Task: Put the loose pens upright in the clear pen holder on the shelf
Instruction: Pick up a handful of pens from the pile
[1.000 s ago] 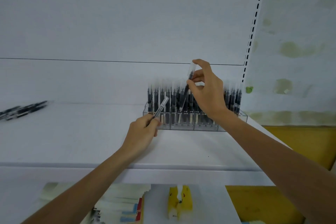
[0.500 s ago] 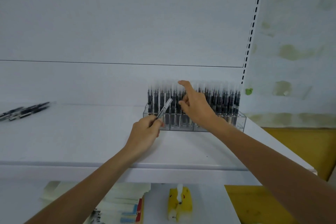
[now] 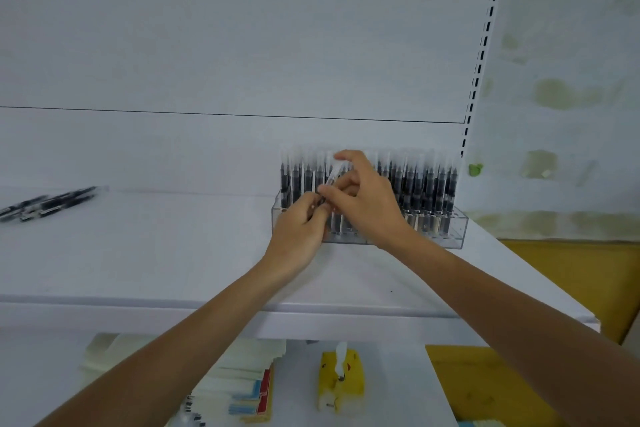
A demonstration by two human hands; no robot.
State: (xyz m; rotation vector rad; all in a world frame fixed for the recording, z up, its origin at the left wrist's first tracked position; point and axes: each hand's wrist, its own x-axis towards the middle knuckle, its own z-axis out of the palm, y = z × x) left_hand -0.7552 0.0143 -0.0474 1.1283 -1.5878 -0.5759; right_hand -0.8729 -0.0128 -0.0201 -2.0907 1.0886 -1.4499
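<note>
Most of the pen holder (image 3: 446,236) stands full; left hand (image 3: 299,229) and right hand (image 3: 367,204) both pinch one tilted pen (image 3: 333,174) before its left half, several loose pens (image 3: 48,203) waiting on the shelf (image 3: 173,253) well to its left.

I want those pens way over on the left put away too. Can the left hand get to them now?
Probably, once freed. The left hand and the right hand both pinch a pen. Nothing on the shelf blocks the loose pens, though they lie far off.
</note>
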